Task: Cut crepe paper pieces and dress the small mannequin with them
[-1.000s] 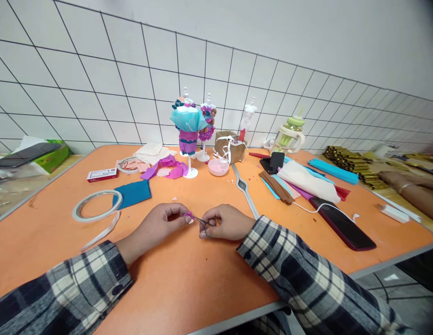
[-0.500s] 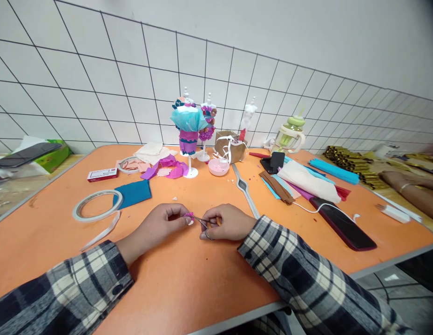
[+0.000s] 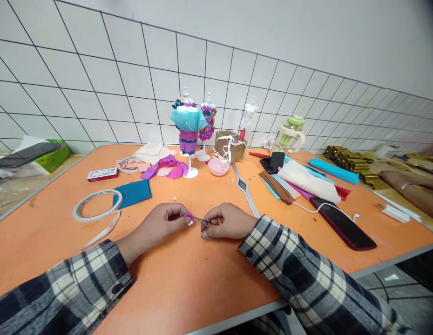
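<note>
Between the thumb and fingertips of my left hand (image 3: 167, 218) is pinched a small piece of purple crepe paper (image 3: 189, 216), with a white scrap showing just below it. My right hand (image 3: 226, 221) is closed round the handles of small metal scissors (image 3: 203, 221), whose tips reach to the purple paper. Whether the blades are apart is too small to tell. Beyond my hands stands a mini dress form (image 3: 188, 135) in a light-blue ruffle and purple skirt, and beside it a second form (image 3: 207, 121) covered with paper flowers.
Left lie a tape roll (image 3: 98, 205), a blue paper square (image 3: 132, 194) and a red-and-white box (image 3: 102, 174). A pink bowl (image 3: 218, 167) and brown box (image 3: 237, 151) stand behind. To the right are crepe paper, a phone (image 3: 345, 225) and a bottle (image 3: 289, 135); another person's arm rests at far right.
My right hand has shifted very slightly to the right with the scissors. The left hand stays in place, still pinching the purple paper.
</note>
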Demonstrator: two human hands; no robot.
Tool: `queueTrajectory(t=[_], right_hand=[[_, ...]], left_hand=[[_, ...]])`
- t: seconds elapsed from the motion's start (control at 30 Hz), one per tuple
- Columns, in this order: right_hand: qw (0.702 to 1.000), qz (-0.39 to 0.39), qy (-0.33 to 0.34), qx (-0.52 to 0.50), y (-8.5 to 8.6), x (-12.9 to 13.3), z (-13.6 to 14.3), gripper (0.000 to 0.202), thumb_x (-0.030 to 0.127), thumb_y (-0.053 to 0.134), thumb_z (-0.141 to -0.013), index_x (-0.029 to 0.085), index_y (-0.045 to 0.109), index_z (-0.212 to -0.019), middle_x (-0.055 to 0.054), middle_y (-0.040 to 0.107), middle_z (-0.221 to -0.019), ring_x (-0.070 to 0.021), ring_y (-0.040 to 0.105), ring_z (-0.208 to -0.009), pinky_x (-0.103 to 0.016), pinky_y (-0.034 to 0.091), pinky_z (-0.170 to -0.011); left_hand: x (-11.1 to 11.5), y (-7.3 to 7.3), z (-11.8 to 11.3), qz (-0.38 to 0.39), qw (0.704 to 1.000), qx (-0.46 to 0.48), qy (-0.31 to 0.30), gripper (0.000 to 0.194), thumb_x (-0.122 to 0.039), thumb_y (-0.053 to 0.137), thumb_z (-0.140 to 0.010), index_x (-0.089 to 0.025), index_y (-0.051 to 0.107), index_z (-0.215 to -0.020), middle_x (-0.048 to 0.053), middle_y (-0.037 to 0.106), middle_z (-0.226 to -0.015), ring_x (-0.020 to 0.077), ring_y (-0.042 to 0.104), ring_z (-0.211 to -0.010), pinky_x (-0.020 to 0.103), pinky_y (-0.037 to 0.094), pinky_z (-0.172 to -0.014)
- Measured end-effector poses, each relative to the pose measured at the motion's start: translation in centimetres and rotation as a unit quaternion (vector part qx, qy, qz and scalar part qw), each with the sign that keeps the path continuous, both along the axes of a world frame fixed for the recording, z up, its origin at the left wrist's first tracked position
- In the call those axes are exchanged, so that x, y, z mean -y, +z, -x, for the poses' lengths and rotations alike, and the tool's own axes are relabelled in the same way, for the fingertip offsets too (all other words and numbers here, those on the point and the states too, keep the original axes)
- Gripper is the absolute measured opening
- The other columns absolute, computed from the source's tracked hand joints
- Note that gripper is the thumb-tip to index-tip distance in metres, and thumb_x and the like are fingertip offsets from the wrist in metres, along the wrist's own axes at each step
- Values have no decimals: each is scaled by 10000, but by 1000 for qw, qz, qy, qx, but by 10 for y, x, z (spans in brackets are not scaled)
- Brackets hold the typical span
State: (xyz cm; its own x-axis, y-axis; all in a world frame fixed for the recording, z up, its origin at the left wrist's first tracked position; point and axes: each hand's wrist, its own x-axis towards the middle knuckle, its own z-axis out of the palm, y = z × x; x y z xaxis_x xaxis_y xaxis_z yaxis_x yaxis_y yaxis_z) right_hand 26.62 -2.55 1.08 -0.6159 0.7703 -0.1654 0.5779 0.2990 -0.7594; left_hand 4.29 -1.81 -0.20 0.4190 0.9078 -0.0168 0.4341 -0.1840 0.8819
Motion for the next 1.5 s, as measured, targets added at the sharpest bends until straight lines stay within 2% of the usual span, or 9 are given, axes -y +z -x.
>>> queueTrajectory(t=[0.13, 0.33, 0.7, 0.97, 1.23, 1.5], right_hand=[[1000, 10, 4, -10, -3, -1, -1, 289, 444, 692, -744, 188, 721, -876, 68, 380, -555, -78, 342, -532, -235, 235, -514], [1000, 5, 6, -7, -5, 0, 0, 333, 494, 694, -735, 193, 699, -877, 53, 467, -622, -86, 403, -579, -229, 266, -532], [1000, 10, 3, -22, -5, 0, 1, 322, 491, 677, -749, 193, 711, -867, 70, 363, -554, -80, 318, -531, -239, 221, -495], [999, 18, 4, -30, -9, -2, 0, 281, 429, 692, -746, 188, 719, -887, 68, 405, -565, -78, 365, -542, -228, 258, -513], [1000, -3, 1, -6, -4, 1, 2, 337, 509, 679, -738, 203, 717, -873, 64, 399, -580, -81, 344, -543, -237, 241, -512], [1000, -5, -1, 0, -4, 0, 2, 326, 487, 693, -728, 204, 720, -886, 59, 439, -598, -83, 371, -556, -233, 259, -524]], left_hand=[[-1, -1, 1, -6, 1000, -5, -3, 226, -395, 637, -735, -179, 683, -684, 33, 712, -713, 199, 630, -713, 290, 489, -674], [-2, -4, 2, -2, 1000, 2, -11, 216, -389, 645, -746, -180, 690, -713, 40, 723, -762, 203, 636, -747, 292, 485, -697], [0, 0, 0, 11, 1000, 9, -1, 248, -415, 652, -722, -171, 668, -681, 40, 709, -742, 197, 616, -735, 293, 477, -690], [-2, -5, 1, 2, 1000, -5, -5, 256, -408, 633, -744, -162, 658, -681, 34, 691, -728, 191, 611, -719, 290, 467, -681], [-2, -6, 2, 2, 1000, -8, -16, 257, -415, 642, -747, -162, 672, -717, 44, 708, -754, 198, 620, -727, 292, 477, -673], [-4, -8, 2, 1, 1000, -4, -20, 254, -414, 645, -747, -163, 671, -713, 42, 707, -745, 195, 617, -722, 291, 476, -669]])
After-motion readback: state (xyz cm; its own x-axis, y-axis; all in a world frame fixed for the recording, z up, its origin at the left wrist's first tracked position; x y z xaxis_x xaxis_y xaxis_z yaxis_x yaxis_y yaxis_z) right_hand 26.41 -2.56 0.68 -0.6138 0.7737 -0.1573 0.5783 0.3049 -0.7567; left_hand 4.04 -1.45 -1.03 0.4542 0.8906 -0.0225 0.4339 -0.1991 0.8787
